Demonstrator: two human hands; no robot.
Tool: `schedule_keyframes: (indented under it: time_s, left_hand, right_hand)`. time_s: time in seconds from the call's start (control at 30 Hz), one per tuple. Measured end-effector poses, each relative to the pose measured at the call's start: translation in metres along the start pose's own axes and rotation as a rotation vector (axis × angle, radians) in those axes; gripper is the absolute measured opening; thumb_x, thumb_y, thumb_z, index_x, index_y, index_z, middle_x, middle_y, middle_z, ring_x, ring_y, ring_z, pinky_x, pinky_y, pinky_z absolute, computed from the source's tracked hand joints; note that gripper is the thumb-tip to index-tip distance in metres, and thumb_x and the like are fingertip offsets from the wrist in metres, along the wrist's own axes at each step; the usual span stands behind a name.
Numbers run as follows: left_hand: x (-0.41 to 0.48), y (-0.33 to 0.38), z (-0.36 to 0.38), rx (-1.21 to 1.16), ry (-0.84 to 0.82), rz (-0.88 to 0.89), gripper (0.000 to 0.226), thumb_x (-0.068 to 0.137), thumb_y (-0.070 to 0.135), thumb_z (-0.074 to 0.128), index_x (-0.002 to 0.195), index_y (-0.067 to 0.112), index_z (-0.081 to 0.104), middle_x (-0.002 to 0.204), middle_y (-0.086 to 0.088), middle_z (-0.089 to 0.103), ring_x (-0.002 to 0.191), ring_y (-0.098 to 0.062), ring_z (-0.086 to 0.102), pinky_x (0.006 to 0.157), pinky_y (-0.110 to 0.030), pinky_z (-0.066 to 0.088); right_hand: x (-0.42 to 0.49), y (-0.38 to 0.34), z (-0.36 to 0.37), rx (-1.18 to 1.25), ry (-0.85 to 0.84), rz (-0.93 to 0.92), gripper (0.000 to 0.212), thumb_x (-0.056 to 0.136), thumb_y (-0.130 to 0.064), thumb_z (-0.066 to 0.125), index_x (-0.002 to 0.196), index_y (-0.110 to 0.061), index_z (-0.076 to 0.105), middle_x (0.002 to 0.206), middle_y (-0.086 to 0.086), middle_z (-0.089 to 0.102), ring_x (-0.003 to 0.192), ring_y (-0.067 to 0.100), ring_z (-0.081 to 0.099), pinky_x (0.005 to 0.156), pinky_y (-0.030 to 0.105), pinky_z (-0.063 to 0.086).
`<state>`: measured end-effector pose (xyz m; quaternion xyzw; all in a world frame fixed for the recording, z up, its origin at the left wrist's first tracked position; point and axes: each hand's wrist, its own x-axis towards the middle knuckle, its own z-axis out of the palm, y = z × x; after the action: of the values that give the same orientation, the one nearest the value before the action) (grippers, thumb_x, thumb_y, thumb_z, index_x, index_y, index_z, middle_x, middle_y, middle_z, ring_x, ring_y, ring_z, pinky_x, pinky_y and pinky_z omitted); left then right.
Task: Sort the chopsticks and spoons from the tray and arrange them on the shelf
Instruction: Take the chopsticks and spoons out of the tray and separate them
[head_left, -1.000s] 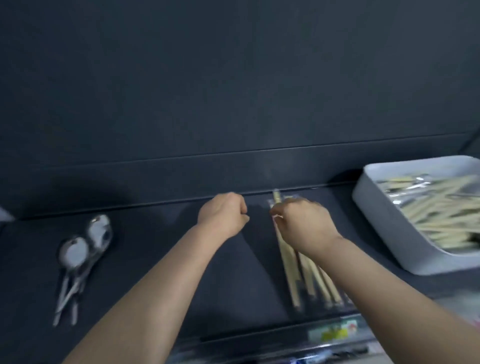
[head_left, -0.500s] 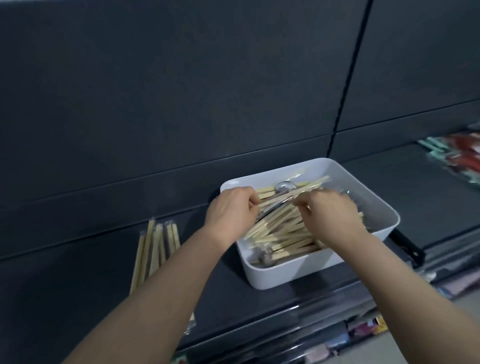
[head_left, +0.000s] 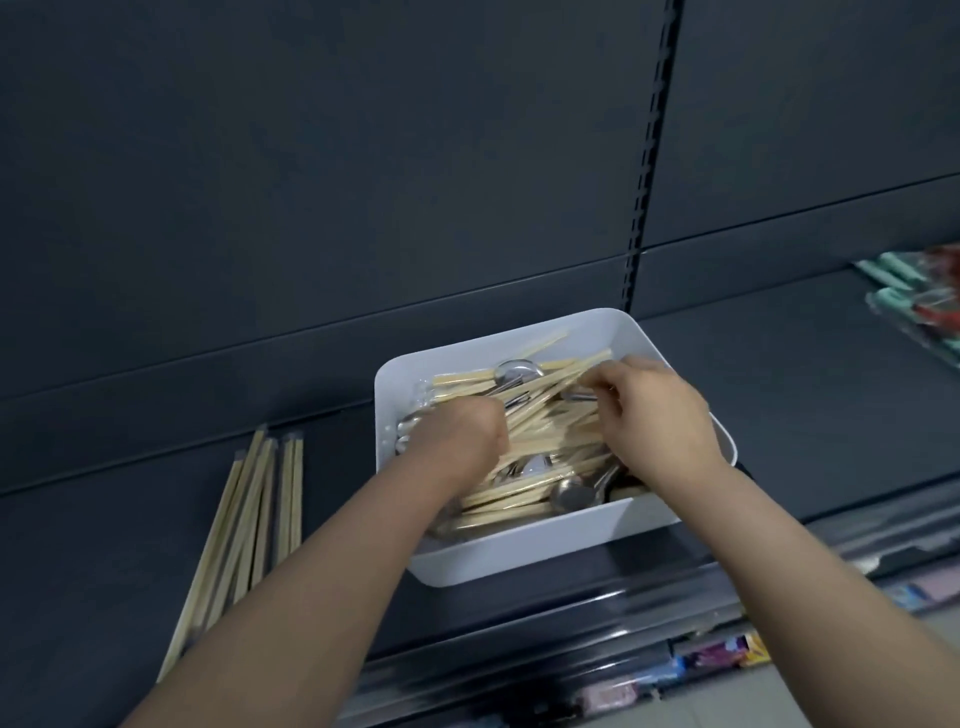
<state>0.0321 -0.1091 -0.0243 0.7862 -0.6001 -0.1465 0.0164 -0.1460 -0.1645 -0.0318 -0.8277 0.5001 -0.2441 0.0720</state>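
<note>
A white tray (head_left: 519, 561) stands on the dark shelf (head_left: 104, 545), holding a heap of wrapped wooden chopsticks (head_left: 545, 431) mixed with metal spoons (head_left: 517, 371). My left hand (head_left: 457, 436) is inside the tray's left half, fingers curled down onto the heap around the near end of a chopstick pair. My right hand (head_left: 654, 410) is over the tray's right half and pinches the far end of the chopsticks with fingertips and thumb. A row of sorted chopsticks (head_left: 249, 509) lies on the shelf left of the tray.
The shelf's dark back panel (head_left: 363, 182) rises close behind the tray. Teal and red packaged goods (head_left: 919, 296) lie on the neighbouring shelf at far right. Coloured packets (head_left: 722, 654) sit on a lower shelf below the front edge.
Both hands left the chopsticks laid on the shelf and moved right into the tray. My view swung right, so the spoons on the shelf are out of sight.
</note>
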Motion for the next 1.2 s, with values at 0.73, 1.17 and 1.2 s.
schedule_keyframes:
  time_s: [0.73, 1.17, 1.2]
  left_hand:
    - [0.004, -0.029, -0.020, -0.409, 0.089, -0.176, 0.016, 0.094, 0.019, 0.052, 0.080, 0.021, 0.043, 0.082, 0.000, 0.052, 0.068, -0.018, 0.045, 0.059, -0.031, 0.037]
    - [-0.043, -0.096, -0.034, -1.184, 0.715, -0.476, 0.009, 0.097, 0.015, 0.052, 0.090, 0.014, 0.057, 0.080, 0.000, 0.068, 0.069, -0.012, 0.061, 0.069, -0.030, 0.052]
    - [-0.053, -0.110, -0.029, -1.158, 0.685, -0.510, 0.011, 0.096, 0.015, 0.054, 0.086, 0.014, 0.059, 0.079, 0.000, 0.068, 0.069, -0.013, 0.061, 0.070, -0.031, 0.051]
  right_hand:
    - [0.029, -0.010, 0.024, -0.213, -0.548, -0.228, 0.041, 0.087, -0.016, 0.057, 0.121, -0.038, 0.057, 0.124, -0.005, 0.059, 0.118, 0.020, 0.053, 0.094, 0.036, 0.039]
    - [0.036, -0.109, 0.012, 0.259, -0.497, -0.122, 0.023, 0.094, -0.025, 0.051, 0.116, -0.028, 0.054, 0.098, -0.003, 0.065, 0.090, 0.022, 0.059, 0.070, 0.029, 0.042]
    - [0.031, -0.126, 0.018, 0.291, -0.505, -0.131, 0.028, 0.094, -0.023, 0.050, 0.122, -0.027, 0.051, 0.100, -0.001, 0.066, 0.092, 0.023, 0.059, 0.072, 0.030, 0.043]
